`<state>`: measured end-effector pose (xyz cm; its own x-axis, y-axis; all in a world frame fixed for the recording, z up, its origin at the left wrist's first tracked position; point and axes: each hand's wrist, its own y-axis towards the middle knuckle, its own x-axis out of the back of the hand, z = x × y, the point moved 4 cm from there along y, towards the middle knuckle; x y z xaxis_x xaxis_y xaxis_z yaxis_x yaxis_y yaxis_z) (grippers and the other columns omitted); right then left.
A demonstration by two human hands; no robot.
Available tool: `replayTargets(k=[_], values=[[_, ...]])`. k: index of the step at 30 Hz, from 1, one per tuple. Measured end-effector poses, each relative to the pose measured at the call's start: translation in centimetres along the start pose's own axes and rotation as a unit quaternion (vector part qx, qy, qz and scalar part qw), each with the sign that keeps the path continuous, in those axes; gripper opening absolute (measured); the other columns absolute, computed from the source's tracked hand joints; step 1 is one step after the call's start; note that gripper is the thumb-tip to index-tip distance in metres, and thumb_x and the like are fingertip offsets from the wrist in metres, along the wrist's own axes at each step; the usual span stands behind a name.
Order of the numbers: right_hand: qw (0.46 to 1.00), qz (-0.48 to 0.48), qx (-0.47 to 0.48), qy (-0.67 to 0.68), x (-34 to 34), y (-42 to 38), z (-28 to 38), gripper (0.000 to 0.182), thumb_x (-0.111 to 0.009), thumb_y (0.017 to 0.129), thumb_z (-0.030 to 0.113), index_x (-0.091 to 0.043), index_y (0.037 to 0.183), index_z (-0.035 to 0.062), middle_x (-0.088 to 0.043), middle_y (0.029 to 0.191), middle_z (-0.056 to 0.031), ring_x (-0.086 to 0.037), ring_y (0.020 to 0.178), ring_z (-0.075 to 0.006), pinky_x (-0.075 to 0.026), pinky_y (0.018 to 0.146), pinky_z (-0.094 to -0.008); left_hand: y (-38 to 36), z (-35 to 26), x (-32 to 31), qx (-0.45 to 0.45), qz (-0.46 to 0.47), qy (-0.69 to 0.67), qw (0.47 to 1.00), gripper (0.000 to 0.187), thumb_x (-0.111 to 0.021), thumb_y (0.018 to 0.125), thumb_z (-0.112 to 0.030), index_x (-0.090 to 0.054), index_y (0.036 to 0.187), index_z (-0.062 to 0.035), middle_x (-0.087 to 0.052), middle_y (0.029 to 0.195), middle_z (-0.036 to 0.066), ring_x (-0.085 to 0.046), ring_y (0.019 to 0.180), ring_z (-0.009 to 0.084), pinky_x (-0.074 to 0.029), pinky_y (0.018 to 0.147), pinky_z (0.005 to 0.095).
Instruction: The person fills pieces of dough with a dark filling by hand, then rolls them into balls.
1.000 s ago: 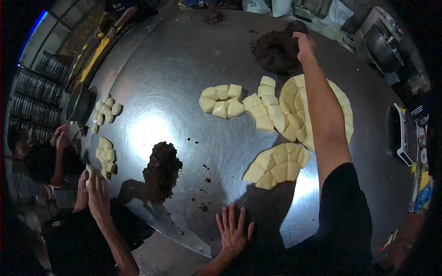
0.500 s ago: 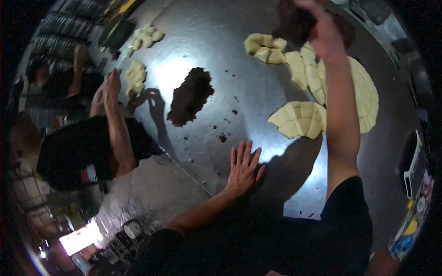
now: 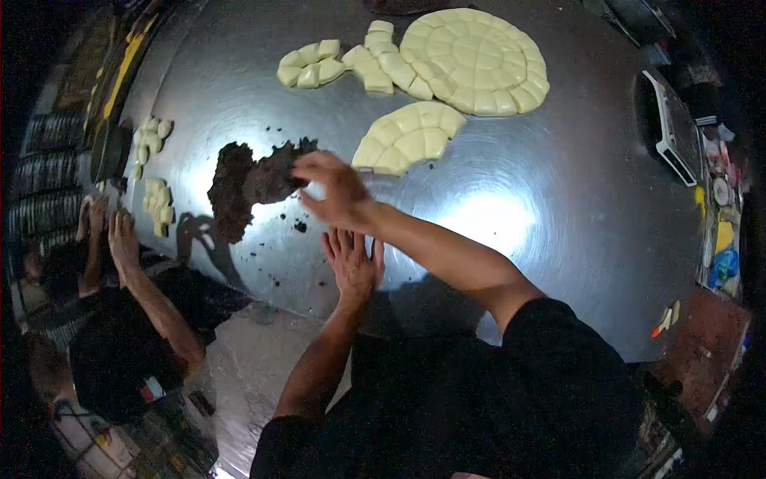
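My right hand (image 3: 339,190) hovers over the steel worktop with its fingers apart and curved, blurred a little by motion. Right at its fingertips lies a lump of dark brown crumbly paste (image 3: 273,176), up against a longer pile of the same paste (image 3: 230,191). Just below it, my left hand (image 3: 353,263) lies flat on the worktop, fingers stretched out and holding nothing. Beyond my right hand rests a fan-shaped piece of pale dough (image 3: 411,136) scored into portions. Behind that is a large scored dough round (image 3: 479,60).
Cut dough pieces (image 3: 311,64) continue to the left of the round. More dark paste (image 3: 403,6) shows at the top edge. A co-worker's hands (image 3: 121,239) are at the left side near small dough pieces (image 3: 158,206). A white-framed device (image 3: 674,132) stands right.
My right hand has come from the dark mass at the upper right down to the paste pile, where a second lump now lies. The view has turned right. My left hand stays flat.
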<state>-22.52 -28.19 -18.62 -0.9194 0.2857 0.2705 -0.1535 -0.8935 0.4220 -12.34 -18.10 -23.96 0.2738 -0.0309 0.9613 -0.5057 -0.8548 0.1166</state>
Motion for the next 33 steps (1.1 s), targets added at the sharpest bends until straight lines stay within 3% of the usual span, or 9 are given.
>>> replayTargets(k=[4,6,7,16,22,23,26,28,33], values=[[0.99,-0.099,-0.056,-0.082,8.3,-6.0,1.2,0.025,-0.063,0.078,0.004,-0.065,0.102,-0.0019,-0.064,0.108,-0.0172,-0.063,0.101,-0.0327,-0.049,0.089,-0.0362,1.1,0.9,-0.5,0.021,-0.042,-0.065,0.997,0.04,-0.064,0.087,-0.02,-0.056,0.123,-0.0045,-0.057,0.119,0.017,-0.052,0.11,0.0364,-0.036,0.098,0.054],[0.974,-0.146,-0.063,-0.161,11.4,-7.8,0.9,0.028,-0.057,0.08,0.002,-0.063,0.108,-0.0034,-0.063,0.112,-0.0204,-0.061,0.106,-0.0364,-0.047,0.094,-0.0381,5.4,1.0,-0.2,0.08,-0.106,-0.319,0.939,0.04,-0.064,0.086,-0.018,-0.056,0.121,-0.0024,-0.059,0.111,0.019,-0.054,0.105,0.0384,-0.04,0.094,0.0505],[0.969,-0.13,-0.061,-0.202,12.7,-8.0,0.9,0.034,-0.055,0.082,0.002,-0.06,0.115,-0.0029,-0.061,0.117,-0.022,-0.058,0.111,-0.037,-0.046,0.096,-0.037,7.8,-0.5,0.7,-0.088,-0.23,-0.263,0.933,0.041,-0.062,0.088,-0.019,-0.054,0.122,0.0006,-0.059,0.113,0.02,-0.053,0.107,0.0406,-0.041,0.094,0.0485],[0.882,0.059,-0.127,-0.45,10.7,-8.5,-6.7,0.054,-0.048,0.092,0.028,-0.04,0.144,0.0205,-0.018,0.158,-0.0053,-0.011,0.143,-0.0448,-0.02,0.106,-0.0711,11.8,-0.5,-1.5,0.035,-0.004,-0.205,0.978,0.048,-0.072,0.077,-0.024,-0.062,0.121,-0.0078,-0.067,0.104,0.019,-0.064,0.096,0.0368,-0.05,0.086,0.042],[0.834,0.221,-0.258,-0.434,10.2,-3.1,-3.8,0.055,-0.056,0.084,0.024,-0.048,0.138,0.0185,-0.033,0.15,-0.0127,-0.025,0.139,-0.0409,-0.03,0.102,-0.0669,-7.1,3.1,3.2,0.098,0.178,-0.113,0.973,0.02,-0.061,0.082,-0.014,-0.066,0.097,-0.0027,-0.064,0.098,0.018,-0.062,0.085,0.0381,-0.051,0.078,0.0453],[0.869,0.208,-0.215,-0.394,8.4,-1.4,-3.2,0.055,-0.059,0.083,0.022,-0.05,0.137,0.0185,-0.037,0.147,-0.0145,-0.03,0.136,-0.039,-0.033,0.101,-0.0624,-9.8,1.9,6.9,-0.015,0.128,-0.089,0.988,0.016,-0.061,0.084,-0.013,-0.066,0.096,-0.0035,-0.064,0.099,0.016,-0.062,0.085,0.037,-0.051,0.078,0.0447],[0.94,0.09,-0.021,-0.33,0.9,1.8,0.0,0.063,-0.068,0.078,0.017,-0.049,0.137,0.0224,-0.04,0.142,-0.0183,-0.039,0.129,-0.0377,-0.039,0.101,-0.0517,-11.4,3.3,8.7,0.094,0.061,-0.2,0.973,0.017,-0.059,0.086,-0.009,-0.065,0.101,-0.0053,-0.063,0.099,0.015,-0.061,0.085,0.0356,-0.05,0.075,0.0429],[0.922,0.139,0.051,-0.357,-2.9,4.0,0.6,0.083,-0.076,0.075,0.028,-0.034,0.147,0.0299,-0.037,0.145,-0.0168,-0.033,0.132,-0.0425,-0.034,0.102,-0.0608,-10.4,4.9,9.4,0.22,-0.009,-0.31,0.925,0.026,-0.06,0.086,-0.008,-0.062,0.112,-0.0074,-0.06,0.1,0.014,-0.06,0.085,0.0338,-0.05,0.073,0.041],[0.909,0.177,-0.155,-0.343,-9.7,3.0,-3.6,0.085,-0.076,0.072,0.038,-0.035,0.145,0.0231,-0.038,0.141,-0.0216,-0.037,0.131,-0.0422,-0.037,0.1,-0.0587,-8.9,8.6,5.8,0.099,0.009,-0.216,0.971,0.041,-0.065,0.086,-0.012,-0.057,0.127,-0.0109,-0.053,0.109,0.015,-0.057,0.092,0.0324,-0.05,0.079,0.042]])
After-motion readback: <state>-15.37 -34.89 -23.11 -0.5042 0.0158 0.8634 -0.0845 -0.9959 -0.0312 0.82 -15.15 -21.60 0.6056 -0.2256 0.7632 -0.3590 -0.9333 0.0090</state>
